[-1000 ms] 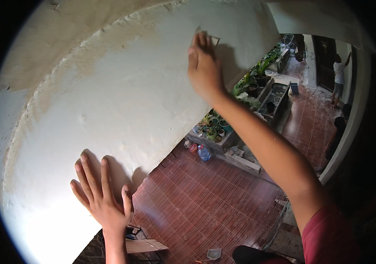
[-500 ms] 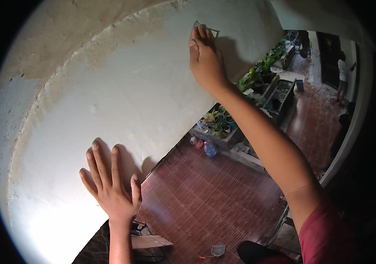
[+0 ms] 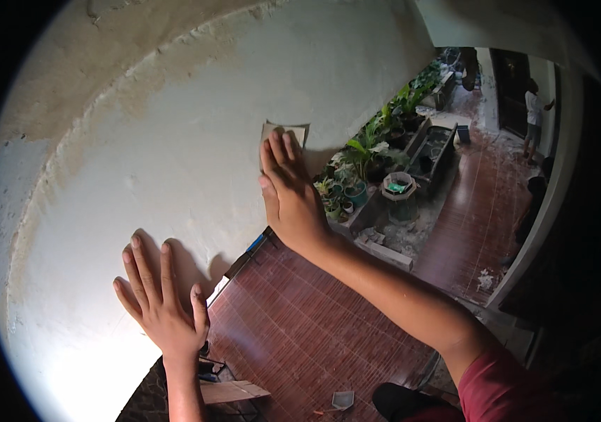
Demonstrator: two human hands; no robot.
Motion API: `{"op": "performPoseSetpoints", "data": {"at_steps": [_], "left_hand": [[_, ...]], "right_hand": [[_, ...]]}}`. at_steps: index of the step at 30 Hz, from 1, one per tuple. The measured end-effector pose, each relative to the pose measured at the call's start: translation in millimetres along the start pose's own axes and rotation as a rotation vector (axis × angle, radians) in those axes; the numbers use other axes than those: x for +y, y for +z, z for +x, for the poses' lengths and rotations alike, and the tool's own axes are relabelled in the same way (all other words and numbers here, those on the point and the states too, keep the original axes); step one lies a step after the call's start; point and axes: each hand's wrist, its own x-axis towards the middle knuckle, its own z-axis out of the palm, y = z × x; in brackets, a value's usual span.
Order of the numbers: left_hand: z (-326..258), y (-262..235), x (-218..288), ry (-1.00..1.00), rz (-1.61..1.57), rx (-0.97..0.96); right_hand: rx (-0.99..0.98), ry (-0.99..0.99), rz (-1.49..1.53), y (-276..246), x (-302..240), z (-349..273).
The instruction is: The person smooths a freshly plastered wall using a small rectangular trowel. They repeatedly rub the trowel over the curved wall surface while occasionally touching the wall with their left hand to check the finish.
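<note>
A pale, smoothly plastered surface [image 3: 174, 155] slopes across the upper left, with a rough brownish edge along its far side. Flat beneath the fingers of my right hand [image 3: 293, 204] lies a small square of sandpaper [image 3: 300, 133], pressed to the plaster; its grey-beige corners stick out past my fingertips. The palm hides the rest of the sheet. Lower down and to the left, my left hand [image 3: 167, 302] rests on the same surface with fingers spread and nothing in it.
Far below is a red tiled floor [image 3: 279, 316], with a dustpan-like thing [image 3: 343, 400] and a wooden board [image 3: 234, 391]. Potted plants [image 3: 360, 158] and a stone trough [image 3: 430, 151] line the right side. A person [image 3: 532, 116] stands at the far right.
My right hand has slid the sandpaper down and to the left along the plaster, nearer my left hand. The left hand stays spread on the surface. The view has shifted slightly.
</note>
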Motion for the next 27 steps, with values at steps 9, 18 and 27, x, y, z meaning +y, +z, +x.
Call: {"op": "performPoseSetpoints", "data": {"at_steps": [9, 18, 27], "left_hand": [[-6, -2, 3, -0.018, -0.018, -0.003], [-4, 0, 5, -0.018, -0.016, -0.002], [-3, 4, 7, -0.027, -0.020, 0.005]], "right_hand": [[-0.193, 0.162, 0.010, 1, -42, -35], [-0.017, 0.048, -0.014, 4, -40, -48], [-0.048, 0.138, -0.059, 2, -39, -61]]}}
